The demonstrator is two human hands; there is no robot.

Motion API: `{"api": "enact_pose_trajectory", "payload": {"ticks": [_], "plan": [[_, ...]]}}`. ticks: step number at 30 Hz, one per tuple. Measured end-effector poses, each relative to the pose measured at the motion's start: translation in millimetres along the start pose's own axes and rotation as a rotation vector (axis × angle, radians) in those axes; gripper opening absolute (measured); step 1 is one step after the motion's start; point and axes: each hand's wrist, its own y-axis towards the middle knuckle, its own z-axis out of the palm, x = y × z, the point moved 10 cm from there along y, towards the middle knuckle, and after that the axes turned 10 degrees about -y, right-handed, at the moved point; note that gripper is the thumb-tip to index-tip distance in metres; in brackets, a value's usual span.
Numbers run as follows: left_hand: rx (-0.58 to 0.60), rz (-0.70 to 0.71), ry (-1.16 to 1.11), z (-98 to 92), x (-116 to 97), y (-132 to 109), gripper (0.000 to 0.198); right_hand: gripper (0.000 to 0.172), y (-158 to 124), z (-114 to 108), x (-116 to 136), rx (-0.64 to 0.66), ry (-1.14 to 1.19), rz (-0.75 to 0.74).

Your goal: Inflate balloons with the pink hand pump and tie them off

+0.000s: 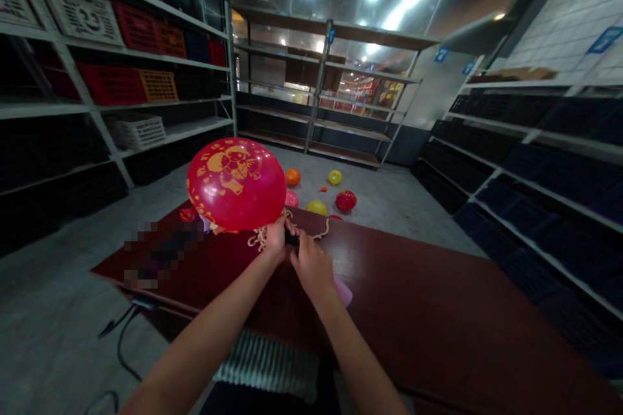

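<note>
A large inflated red balloon (238,185) with yellow printed figures rises over the left part of the dark red table (403,285). My left hand (276,238) is closed at its lower right end, around the neck, which the fingers hide. Close beside it, my right hand (314,266) grips what looks like a balloon pump, its black end (292,238) showing between the two hands. A pale purple part (343,292) sticks out from under my right wrist. Beige cord (321,231) lies in curls behind my hands, and uninflated balloons (189,214) lie partly hidden beneath the inflated one.
On the floor beyond the table lie several balloons, including orange (293,176), yellow (335,177) and red (346,201) ones. A blurred-out dark item (168,249) rests at the table's left. Cables (121,337) hang below. Shelves with crates (141,130) line the walls.
</note>
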Motion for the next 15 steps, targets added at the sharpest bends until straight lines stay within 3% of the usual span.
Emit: {"api": "enact_pose_trajectory", "payload": {"ticks": [3, 9, 13, 15], "plan": [[-0.014, 0.054, 0.111, -15.5, -10.6, 10.7, 0.033, 0.023, -5.2, 6.3, 4.1, 0.050, -0.077, -0.038], [-0.033, 0.151, 0.565, -39.2, -45.0, 41.6, 0.040, 0.017, -23.5, 27.3, 3.1, 0.185, -0.125, -0.080], [0.017, 0.172, 1.033, -36.2, -51.6, 57.3, 0.043, 0.018, -30.5, 35.8, 23.9, 0.197, -0.059, -0.281], [0.077, 0.196, 1.294, -26.6, -47.7, 61.9, 0.039, 0.031, -28.6, 35.8, 31.2, 0.198, 0.037, -0.350]]}}
